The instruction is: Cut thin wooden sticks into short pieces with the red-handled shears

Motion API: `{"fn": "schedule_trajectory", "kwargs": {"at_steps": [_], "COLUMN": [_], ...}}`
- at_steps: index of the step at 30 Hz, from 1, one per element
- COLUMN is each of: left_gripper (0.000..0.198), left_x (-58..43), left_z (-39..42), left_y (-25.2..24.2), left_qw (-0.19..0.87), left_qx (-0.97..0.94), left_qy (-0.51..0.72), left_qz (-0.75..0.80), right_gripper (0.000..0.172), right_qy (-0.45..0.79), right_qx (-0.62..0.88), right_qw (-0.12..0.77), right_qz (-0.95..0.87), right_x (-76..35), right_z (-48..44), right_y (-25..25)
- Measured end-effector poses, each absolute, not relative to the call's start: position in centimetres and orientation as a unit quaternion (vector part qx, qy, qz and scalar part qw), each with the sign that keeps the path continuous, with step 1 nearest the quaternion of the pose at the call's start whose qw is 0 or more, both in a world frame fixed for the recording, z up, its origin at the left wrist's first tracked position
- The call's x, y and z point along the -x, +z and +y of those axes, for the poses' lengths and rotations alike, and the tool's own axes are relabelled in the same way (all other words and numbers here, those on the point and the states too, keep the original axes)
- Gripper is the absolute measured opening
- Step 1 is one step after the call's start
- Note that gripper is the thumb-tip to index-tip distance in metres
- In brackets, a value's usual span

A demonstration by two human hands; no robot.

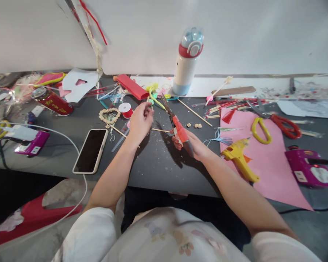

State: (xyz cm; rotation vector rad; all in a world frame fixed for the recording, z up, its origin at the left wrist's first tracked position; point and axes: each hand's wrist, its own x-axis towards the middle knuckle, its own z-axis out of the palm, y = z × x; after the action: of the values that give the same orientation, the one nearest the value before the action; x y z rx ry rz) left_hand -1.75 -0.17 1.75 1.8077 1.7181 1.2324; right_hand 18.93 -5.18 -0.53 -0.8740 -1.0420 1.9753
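My right hand (192, 143) grips pliers (168, 107) with long dark jaws and orange-red and dark handles. They point up and away from me over the table. Just left of the jaws, my left hand (140, 122) is closed in a pinch; what its fingertips hold is too small to make out. A yellow-green fuzzy strip (160, 103) lies between the left fingertips and the jaws. Beneath the hands, a thin wooden stick (160, 130) rests on the dark table (158, 171). Several small wooden pieces (198, 126) lie right of the pliers.
A bottle (184, 69) stands at the back. To the left are a phone (90, 151), red ribbon spool (125, 110), beaded heart (109, 116) and tilted can (53, 102). On the right, pink paper (273, 174) carries a yellow glue gun (240, 156) and scissors (285, 125).
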Motion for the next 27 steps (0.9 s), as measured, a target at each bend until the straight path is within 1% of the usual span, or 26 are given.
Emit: {"fn": "schedule_trajectory", "kwargs": {"at_steps": [2,4,7,10,13,16,21,27], "left_gripper": [0.021,0.014,0.007,0.009,0.01,0.012,0.006,0.006], "left_x": [1.9,2.1,2.1,1.7,1.3,1.0,0.9,1.0], "left_z": [0.2,0.5,0.5,0.2,-0.2,-0.5,-0.6,-0.4], "left_y": [1.5,1.5,1.9,2.3,2.7,2.7,2.4,1.9], "left_qw": [0.25,0.305,0.341,0.336,0.313,0.299,0.285,0.285], "left_qx": [-0.594,-0.556,-0.509,-0.474,-0.47,-0.476,-0.5,-0.497], "left_qy": [0.49,0.523,0.566,0.616,0.639,0.635,0.62,0.621], "left_qz": [0.587,0.57,0.552,0.531,0.522,0.529,0.533,0.535], "right_gripper": [0.032,0.031,0.032,0.036,0.035,0.031,0.033,0.032], "right_qy": [0.769,0.769,0.768,0.771,0.778,0.781,0.789,0.804], "right_qx": [0.341,0.341,0.342,0.341,0.332,0.331,0.32,0.297], "right_qw": [0.367,0.368,0.366,0.362,0.348,0.336,0.337,0.329], "right_qz": [-0.398,-0.395,-0.399,-0.399,-0.404,-0.41,-0.402,-0.396], "right_x": [-18.8,-18.7,-18.7,-18.8,-18.9,-18.9,-18.8,-18.9], "right_z": [-5.2,-5.1,-5.2,-5.1,-5.1,-5.1,-5.1,-5.1], "right_y": [-0.5,-0.4,-0.5,-0.6,-0.7,-0.9,-1.6,-1.5]}}
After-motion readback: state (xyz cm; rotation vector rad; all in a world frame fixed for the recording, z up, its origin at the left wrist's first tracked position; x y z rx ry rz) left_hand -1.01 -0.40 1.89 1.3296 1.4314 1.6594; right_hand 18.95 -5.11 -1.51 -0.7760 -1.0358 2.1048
